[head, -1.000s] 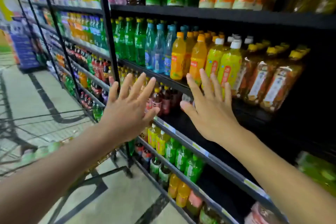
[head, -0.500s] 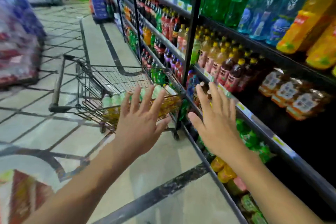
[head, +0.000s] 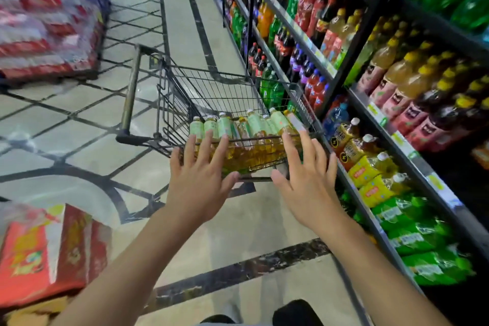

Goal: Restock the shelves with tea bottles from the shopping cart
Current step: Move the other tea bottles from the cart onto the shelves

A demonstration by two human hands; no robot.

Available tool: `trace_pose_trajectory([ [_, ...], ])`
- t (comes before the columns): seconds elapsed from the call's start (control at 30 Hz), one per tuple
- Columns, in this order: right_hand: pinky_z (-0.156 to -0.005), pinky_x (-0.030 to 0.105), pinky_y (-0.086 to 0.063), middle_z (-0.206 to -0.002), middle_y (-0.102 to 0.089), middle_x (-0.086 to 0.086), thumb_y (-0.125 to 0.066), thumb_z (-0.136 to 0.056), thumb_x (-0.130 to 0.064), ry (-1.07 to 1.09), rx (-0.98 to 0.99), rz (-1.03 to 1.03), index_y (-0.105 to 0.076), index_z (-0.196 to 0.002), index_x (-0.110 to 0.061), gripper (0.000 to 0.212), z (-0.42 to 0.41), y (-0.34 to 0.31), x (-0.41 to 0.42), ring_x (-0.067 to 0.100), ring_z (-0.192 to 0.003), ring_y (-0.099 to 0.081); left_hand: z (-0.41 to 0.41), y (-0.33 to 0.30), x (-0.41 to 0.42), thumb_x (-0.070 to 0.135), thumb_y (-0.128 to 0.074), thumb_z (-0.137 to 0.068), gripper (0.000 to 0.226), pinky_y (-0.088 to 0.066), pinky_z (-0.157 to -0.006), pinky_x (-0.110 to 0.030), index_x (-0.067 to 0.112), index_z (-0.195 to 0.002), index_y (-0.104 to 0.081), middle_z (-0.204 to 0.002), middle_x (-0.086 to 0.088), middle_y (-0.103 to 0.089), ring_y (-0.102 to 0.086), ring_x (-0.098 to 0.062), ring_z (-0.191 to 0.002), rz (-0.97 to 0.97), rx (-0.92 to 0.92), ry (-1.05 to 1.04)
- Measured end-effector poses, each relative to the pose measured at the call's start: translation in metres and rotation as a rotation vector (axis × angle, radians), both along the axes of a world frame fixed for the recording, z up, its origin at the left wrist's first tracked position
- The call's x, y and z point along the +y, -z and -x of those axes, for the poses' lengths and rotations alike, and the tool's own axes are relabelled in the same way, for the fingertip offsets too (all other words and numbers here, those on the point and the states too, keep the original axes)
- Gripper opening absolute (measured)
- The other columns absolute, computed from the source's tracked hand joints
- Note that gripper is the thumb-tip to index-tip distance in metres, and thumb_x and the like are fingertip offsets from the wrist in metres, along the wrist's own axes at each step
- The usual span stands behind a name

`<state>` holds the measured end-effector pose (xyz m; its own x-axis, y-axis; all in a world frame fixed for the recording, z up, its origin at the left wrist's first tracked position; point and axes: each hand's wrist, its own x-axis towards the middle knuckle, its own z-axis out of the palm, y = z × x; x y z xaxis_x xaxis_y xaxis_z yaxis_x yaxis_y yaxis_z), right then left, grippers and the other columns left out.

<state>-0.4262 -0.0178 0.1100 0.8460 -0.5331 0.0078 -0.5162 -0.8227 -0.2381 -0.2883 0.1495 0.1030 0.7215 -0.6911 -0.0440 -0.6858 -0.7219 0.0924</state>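
Note:
A wire shopping cart point(head: 211, 92) stands in the aisle beside the shelves point(head: 370, 114). Several tea bottles point(head: 248, 127) with pale green labels and white caps lie packed at its near end. My left hand point(head: 201, 180) is stretched out with fingers spread, just in front of the cart's near wall, holding nothing. My right hand point(head: 307, 182) reaches out beside it, fingers also spread and empty, close to the cart's near right corner. Neither hand touches a bottle.
The shelves on the right carry colas, orange and green drinks, and yellow-capped teas point(head: 412, 79). Stacked shrink-wrapped cases point(head: 45, 16) stand at the far left. Red cartons point(head: 45, 254) lie at the near left. The cart's handle point(head: 131, 92) faces left.
My view has swung from the shelf down to the cart. Both hands have moved from the shelf front to the cart's near end, staying spread and empty.

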Motion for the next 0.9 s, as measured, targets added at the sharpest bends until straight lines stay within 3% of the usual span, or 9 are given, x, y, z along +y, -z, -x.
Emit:
trace_pose_trajectory([
  [0.17,-0.122,0.06,0.009,-0.168,0.018,-0.002,-0.027,-0.101,-0.057,-0.078,-0.012,-0.031,0.012,-0.158,-0.038,0.072,-0.051,0.012,-0.041,0.025,-0.156,0.012,-0.038,0.005,-0.029,0.065,-0.02,-0.101,0.074,0.001,-0.125,-0.057,0.035,-0.16,0.013,-0.171,0.0,0.011,0.012,-0.03,-0.157,-0.031,0.002,-0.067],
  [0.43,-0.122,0.059,0.009,-0.168,0.021,-0.001,-0.03,-0.101,-0.057,-0.167,0.035,-0.129,0.015,-0.158,-0.038,0.076,-0.123,0.045,-0.125,0.025,-0.155,0.014,-0.082,0.027,-0.092,0.066,-0.017,-0.101,0.074,0.004,-0.125,-0.056,0.037,-0.157,0.023,-0.17,0.003,0.016,0.016,-0.028,-0.156,-0.087,0.048,-0.245],
  [0.7,-0.124,0.055,0.006,-0.169,0.012,0.0,-0.039,-0.103,-0.052,-0.307,-0.002,-0.232,0.004,-0.162,-0.035,0.074,-0.191,0.065,-0.183,0.021,-0.155,0.011,-0.118,0.043,-0.134,0.066,-0.022,-0.101,0.074,0.001,-0.125,-0.054,0.038,-0.159,0.015,-0.171,0.003,0.011,0.01,-0.029,-0.157,-0.095,0.105,-0.422],
  [0.9,-0.125,0.054,0.007,-0.169,0.012,-0.003,-0.038,-0.104,-0.051,-0.36,0.052,-0.277,0.006,-0.161,-0.037,0.074,-0.24,0.09,-0.193,0.019,-0.155,0.013,-0.163,0.064,-0.139,0.063,-0.02,-0.103,0.069,0.001,-0.124,-0.053,0.039,-0.159,0.012,-0.171,0.001,0.01,0.011,-0.029,-0.157,-0.11,0.146,-0.465],
])
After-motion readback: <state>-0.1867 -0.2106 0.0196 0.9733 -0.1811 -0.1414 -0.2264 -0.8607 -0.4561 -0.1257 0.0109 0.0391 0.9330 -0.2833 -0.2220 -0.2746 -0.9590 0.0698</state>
